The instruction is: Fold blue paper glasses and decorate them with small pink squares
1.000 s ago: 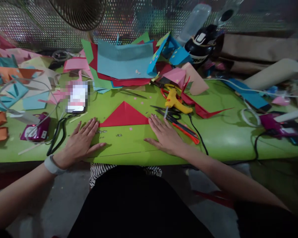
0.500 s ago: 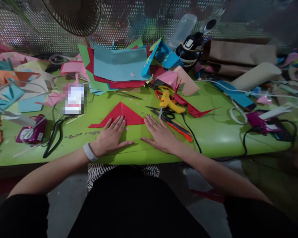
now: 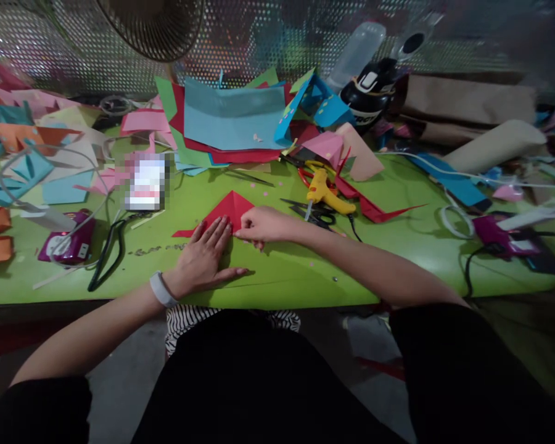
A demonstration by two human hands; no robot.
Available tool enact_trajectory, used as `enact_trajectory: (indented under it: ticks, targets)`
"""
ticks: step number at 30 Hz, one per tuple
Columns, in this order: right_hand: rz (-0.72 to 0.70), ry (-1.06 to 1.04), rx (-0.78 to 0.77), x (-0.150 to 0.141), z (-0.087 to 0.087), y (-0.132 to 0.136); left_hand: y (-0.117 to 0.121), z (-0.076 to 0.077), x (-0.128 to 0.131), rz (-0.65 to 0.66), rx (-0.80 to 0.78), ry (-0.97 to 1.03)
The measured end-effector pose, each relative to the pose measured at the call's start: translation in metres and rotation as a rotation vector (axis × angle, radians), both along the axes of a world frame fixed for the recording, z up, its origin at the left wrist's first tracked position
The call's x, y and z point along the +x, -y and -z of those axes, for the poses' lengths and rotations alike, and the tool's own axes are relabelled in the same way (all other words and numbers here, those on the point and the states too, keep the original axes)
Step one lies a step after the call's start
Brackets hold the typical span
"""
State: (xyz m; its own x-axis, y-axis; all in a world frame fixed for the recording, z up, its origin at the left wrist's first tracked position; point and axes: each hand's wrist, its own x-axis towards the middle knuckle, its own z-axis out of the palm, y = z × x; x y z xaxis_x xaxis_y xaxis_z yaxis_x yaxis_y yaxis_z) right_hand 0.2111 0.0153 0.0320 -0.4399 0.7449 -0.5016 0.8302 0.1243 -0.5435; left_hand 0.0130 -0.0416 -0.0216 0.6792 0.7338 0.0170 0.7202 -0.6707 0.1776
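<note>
A folded piece of red paper [image 3: 232, 203] lies on the green tabletop in front of me, its peak pointing away from me and a thin tail sticking out to the left. My left hand [image 3: 206, 256] rests flat across its lower left part, fingers stretched out and thumb apart. On the paper's right half, my right hand [image 3: 259, 226] is closed, with curled fingers pressed at the lower edge. That hand and its forearm hide the right corner. Right of it lie a yellow glue gun [image 3: 326, 192] and black-handled scissors [image 3: 321, 216].
Coloured paper sheets [image 3: 234, 117] are stacked at the back, below a fan [image 3: 150, 28]. At left are a phone [image 3: 147, 182] and a purple device [image 3: 69, 237]; another purple device [image 3: 504, 234] is at right. A black bottle [image 3: 369, 95] and a paper roll [image 3: 494, 148] stand farther back.
My left hand has slid right from the paper's left tip onto its lower middle. My right hand has left its flat pose at the right corner, moved inward and curled closed on the paper.
</note>
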Motion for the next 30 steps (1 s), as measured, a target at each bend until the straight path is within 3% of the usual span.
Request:
enact_trajectory:
  ticks: [3, 9, 20, 26, 30]
  targets:
    - [0.070, -0.075, -0.292, -0.006, 0.014, -0.017, 0.000, 0.000, 0.000, 0.001, -0.009, -0.008]
    - [0.153, -0.147, -0.395, 0.001, 0.018, -0.021, 0.000, 0.001, -0.001, 0.002, 0.012, -0.019]
    - [0.276, -0.104, -0.342, 0.074, 0.024, -0.011, -0.001, -0.001, -0.005, 0.031, 0.015, -0.028]
    - [0.341, -0.052, -0.301, 0.108, 0.011, 0.001, -0.001, -0.005, -0.006, 0.045, 0.041, -0.044]
    - [0.328, -0.054, -0.123, 0.106, -0.003, 0.009, 0.000, -0.008, -0.005, 0.042, 0.062, -0.059]
